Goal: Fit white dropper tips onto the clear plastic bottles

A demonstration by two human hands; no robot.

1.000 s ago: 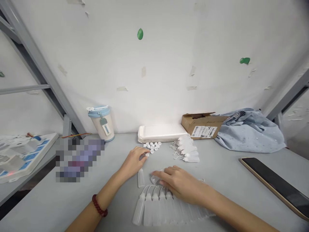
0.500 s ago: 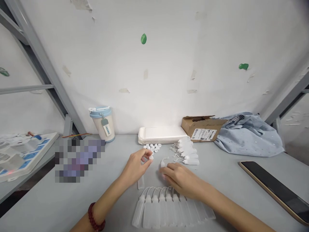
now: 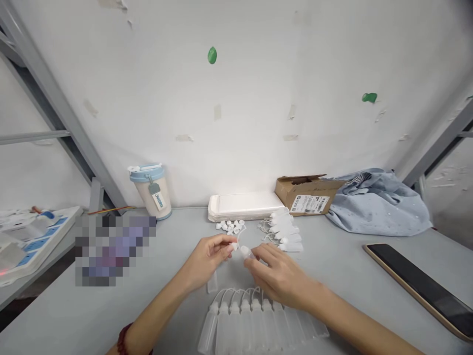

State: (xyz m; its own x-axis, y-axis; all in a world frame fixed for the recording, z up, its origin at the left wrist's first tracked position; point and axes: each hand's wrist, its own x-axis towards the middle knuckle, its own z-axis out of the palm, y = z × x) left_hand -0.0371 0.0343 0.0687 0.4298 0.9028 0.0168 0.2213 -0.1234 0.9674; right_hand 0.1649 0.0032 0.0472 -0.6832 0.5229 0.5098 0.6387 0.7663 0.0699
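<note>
My left hand (image 3: 212, 255) pinches a small white cap (image 3: 234, 246) between thumb and fingertips. Facing it, my right hand (image 3: 275, 268) is closed on a translucent squeeze bottle (image 3: 245, 252), whose thin curved tube (image 3: 240, 235) rises toward the cap. The two hands are close but apart. In front of them lies a row of translucent bottles (image 3: 236, 328) with bent tubes, partly hidden by my right forearm. One more bottle (image 3: 212, 283) lies below my left hand. Behind my hands is a small pile of white caps (image 3: 229, 227).
Several bottles (image 3: 284, 229) lie stacked behind my right hand. At the back stand a stack of white trays (image 3: 244, 206), an opened cardboard box (image 3: 310, 197) and a lidded cup (image 3: 151, 192). Blue cloth (image 3: 380, 207) and a phone (image 3: 421, 291) are on the right, a power strip (image 3: 40, 241) at left.
My left hand has brought the cap down and slightly right, toward the bottle. My right hand has tilted the bottle so its top and tube show more. The view has shifted slightly.
</note>
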